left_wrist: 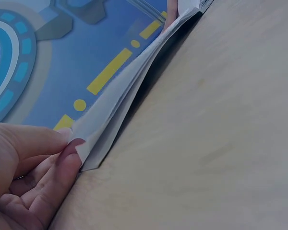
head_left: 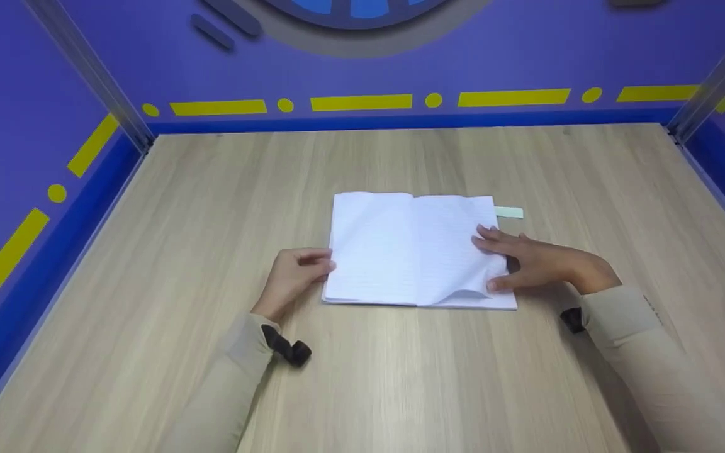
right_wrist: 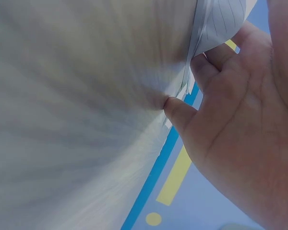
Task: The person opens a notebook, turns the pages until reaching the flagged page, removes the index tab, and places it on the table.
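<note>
Hiding some notebook [head_left: 372, 248] edge: right hand [head_left: 532, 261]

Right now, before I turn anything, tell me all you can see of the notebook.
The notebook lies open on the table, its white, papery pages faintly ruled, with a crease down the middle. A pale green tab juts out on the right, near the far corner. The right page buckles, its near corner raised off the sheets below. The left hand pinches the left edge; the right hand touches the right page.

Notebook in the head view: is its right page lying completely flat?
No, the right page curls up near the right hand.
</note>
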### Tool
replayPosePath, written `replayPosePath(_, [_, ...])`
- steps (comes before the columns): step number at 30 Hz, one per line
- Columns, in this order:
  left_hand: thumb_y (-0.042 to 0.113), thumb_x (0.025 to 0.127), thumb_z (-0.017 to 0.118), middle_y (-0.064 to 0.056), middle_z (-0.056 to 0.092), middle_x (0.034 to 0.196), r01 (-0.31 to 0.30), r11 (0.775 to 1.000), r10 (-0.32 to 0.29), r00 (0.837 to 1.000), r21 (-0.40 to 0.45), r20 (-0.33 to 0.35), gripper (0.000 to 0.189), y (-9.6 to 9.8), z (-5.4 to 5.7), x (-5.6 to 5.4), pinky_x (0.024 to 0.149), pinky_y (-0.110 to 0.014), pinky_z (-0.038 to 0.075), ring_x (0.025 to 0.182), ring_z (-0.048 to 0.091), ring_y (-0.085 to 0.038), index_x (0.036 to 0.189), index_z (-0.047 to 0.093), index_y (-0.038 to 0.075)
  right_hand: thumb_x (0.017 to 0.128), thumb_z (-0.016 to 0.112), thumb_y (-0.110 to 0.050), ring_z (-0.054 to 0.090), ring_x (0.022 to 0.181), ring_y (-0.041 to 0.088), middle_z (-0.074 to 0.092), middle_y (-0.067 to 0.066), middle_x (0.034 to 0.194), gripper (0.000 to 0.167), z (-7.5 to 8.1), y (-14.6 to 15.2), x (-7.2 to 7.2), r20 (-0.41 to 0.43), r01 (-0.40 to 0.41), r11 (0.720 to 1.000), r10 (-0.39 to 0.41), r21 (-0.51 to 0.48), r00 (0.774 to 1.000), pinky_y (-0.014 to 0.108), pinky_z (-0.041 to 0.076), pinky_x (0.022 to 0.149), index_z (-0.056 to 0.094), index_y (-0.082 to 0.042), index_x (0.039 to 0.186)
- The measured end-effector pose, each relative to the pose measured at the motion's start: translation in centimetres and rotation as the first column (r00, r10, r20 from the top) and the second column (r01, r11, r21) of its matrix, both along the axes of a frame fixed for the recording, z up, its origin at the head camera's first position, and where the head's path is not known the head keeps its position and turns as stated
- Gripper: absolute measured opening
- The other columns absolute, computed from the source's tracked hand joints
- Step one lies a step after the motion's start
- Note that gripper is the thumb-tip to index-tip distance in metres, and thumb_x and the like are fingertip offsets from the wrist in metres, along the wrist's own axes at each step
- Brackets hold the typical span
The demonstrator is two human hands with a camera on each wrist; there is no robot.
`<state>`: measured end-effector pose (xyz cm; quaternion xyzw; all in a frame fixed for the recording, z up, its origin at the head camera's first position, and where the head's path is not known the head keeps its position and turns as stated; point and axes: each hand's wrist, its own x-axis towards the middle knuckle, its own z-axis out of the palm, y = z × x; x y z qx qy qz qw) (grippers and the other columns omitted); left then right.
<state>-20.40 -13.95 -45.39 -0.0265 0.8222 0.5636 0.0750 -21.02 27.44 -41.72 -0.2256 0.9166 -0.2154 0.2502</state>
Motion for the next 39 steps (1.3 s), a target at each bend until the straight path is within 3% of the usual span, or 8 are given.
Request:
replayPosePath(6, [0.011,0.082,0.074,-0.011,0.071,0.101,-0.022,0.999,0.023,1.0,0.033,-0.014,0.029,0.2,0.5,0.0,0.078,-0.027,0.057,0.088,0.066,-0.017,0.11,0.071,0.005,0.082,0.066,-0.057,0.002,0.15,0.031,0.006,0.005,0.163,0.092,-0.1,0.0,0.0,-0.007,0.002,1.0,-0.002,-0.001,1.0,0.06,0.002,0.117,0.022,-0.017,0.153])
replayPosePath(11, [0.011,0.081,0.075,-0.009,0.071,0.102,-0.039,0.998,0.032,0.988,-0.044,-0.15,0.027,0.7,1.5,0.1,0.083,-0.029,0.054,0.092,0.065,-0.018,0.108,0.072,0.007,0.083,0.066,-0.054,0.003,0.149,0.033,0.008,0.008,0.163,0.091,0.0,0.1,0.0,-0.018,-0.015,1.0,0.014,-0.02,1.0,0.061,0.002,0.117,0.023,-0.015,0.153])
replayPosePath(17, [0.014,0.082,0.075,-0.007,0.068,0.112,0.065,0.987,-0.104,0.954,-0.145,-0.281,0.032,2.4,2.7,0.7,0.091,-0.034,0.052,0.101,0.063,-0.019,0.113,0.07,0.007,0.084,0.067,-0.051,0.003,0.149,0.034,0.008,0.01,0.162,0.09,0.0,0.3,-0.1,-0.019,-0.035,0.999,0.035,-0.041,0.999,0.062,0.002,0.116,0.024,-0.013,0.153])
replayPosePath(20, [0.013,0.083,0.074,-0.009,0.068,0.113,0.168,0.966,-0.23,0.905,-0.197,-0.359,0.033,3.8,3.1,0.9,0.093,-0.038,0.051,0.103,0.063,-0.022,0.114,0.069,0.005,0.084,0.067,-0.051,0.002,0.149,0.034,0.007,0.01,0.163,0.09,0.0,0.3,-0.1,-0.017,-0.04,0.998,0.039,-0.043,0.999,0.062,0.001,0.116,0.023,-0.012,0.153])
replayPosePath(24, [0.011,0.083,0.074,-0.014,0.069,0.111,0.3,0.915,-0.397,0.793,-0.27,-0.462,0.033,6.0,3.6,1.1,0.092,-0.042,0.051,0.102,0.063,-0.029,0.114,0.068,-0.001,0.084,0.067,-0.052,0.002,0.149,0.034,0.006,0.01,0.163,0.091,-0.1,0.2,-0.2,-0.014,-0.035,0.999,0.035,-0.034,0.999,0.062,0.002,0.116,0.023,-0.012,0.153])
replayPosePath(28, [0.013,0.084,0.073,-0.013,0.069,0.111,0.388,0.843,-0.532,0.699,-0.372,-0.477,0.034,8.5,4.1,1.4,0.092,-0.037,0.051,0.102,0.064,-0.026,0.115,0.067,-0.001,0.083,0.066,-0.055,0.001,0.149,0.033,0.006,0.007,0.163,0.092,-0.1,0.3,-0.1,-0.007,-0.013,1.0,0.013,-0.011,1.0,0.062,0.003,0.116,0.022,-0.015,0.153])
replayPosePath(32, [0.019,0.087,0.071,-0.01,0.069,0.112,0.433,0.767,-0.63,0.645,-0.472,-0.432,0.035,10.7,4.6,1.6,0.093,-0.032,0.051,0.104,0.065,-0.02,0.118,0.067,0.003,0.082,0.065,-0.058,0.001,0.15,0.032,0.005,0.006,0.163,0.093,-0.2,0.2,-0.1,0.0,0.006,1.0,-0.006,0.005,1.0,0.064,0.003,0.115,0.022,-0.018,0.153])
replayPosePath(39, [0.021,0.09,0.067,-0.004,0.069,0.116,0.478,0.663,-0.728,0.589,-0.576,-0.35,0.034,13.6,4.9,1.9,0.1,-0.028,0.047,0.111,0.062,-0.015,0.12,0.066,0.007,0.083,0.064,-0.058,0.002,0.15,0.032,0.006,0.005,0.163,0.091,0.0,0.1,0.0,-0.01,-0.009,1.0,0.009,-0.008,1.0,0.064,0.004,0.115,0.022,-0.018,0.153])
